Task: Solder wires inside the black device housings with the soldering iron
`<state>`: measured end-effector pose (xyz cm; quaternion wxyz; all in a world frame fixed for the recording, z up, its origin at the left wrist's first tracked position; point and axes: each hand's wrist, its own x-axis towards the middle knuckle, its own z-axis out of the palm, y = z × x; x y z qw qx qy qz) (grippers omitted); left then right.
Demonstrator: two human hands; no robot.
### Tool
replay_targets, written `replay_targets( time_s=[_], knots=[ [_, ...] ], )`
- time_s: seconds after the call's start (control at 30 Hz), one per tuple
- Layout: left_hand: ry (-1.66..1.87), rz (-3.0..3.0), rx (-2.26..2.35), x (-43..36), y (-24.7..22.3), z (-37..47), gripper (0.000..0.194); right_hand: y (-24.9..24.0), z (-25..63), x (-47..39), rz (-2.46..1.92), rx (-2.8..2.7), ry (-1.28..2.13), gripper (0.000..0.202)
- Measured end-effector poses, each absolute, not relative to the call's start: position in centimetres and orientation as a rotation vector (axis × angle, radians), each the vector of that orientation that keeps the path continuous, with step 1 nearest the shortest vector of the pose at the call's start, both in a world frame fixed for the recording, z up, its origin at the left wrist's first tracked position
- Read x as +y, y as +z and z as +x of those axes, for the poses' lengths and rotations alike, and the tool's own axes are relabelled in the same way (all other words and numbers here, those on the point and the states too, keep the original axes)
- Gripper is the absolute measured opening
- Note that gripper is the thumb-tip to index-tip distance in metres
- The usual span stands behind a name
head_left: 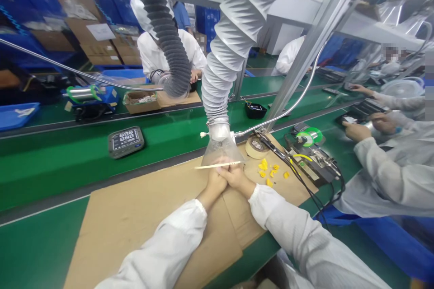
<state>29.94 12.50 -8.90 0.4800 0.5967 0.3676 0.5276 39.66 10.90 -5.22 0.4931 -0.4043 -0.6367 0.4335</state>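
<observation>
My left hand (217, 182) and my right hand (236, 177) are together over the cardboard, touching each other, with their fingers folded in. Their far side is behind the clear funnel-shaped hood (220, 150), so anything between the fingers is hidden. The pale rim of the hood crosses just above my knuckles. A white ribbed duct (233, 36) runs up from the hood. Right of my right hand lie several yellow scraps (263, 165). A round tin (257, 145) stands behind them.
Brown cardboard (145, 216) covers the bench below my arms. A device with a digit display (126, 141) lies on the green belt (77, 149). A green solder spool (309, 136) and a black unit with cables (315, 167) stand right. Co-workers in white sit opposite and at right.
</observation>
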Motion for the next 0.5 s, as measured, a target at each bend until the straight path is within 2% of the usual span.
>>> replay_targets(
  time_s=[0.5],
  knots=[
    [1.321,1.482,0.920,12.6,-8.8,29.6,0.037,-6.6,39.8,11.4,-0.990,-1.536,1.079,0.051]
  ],
)
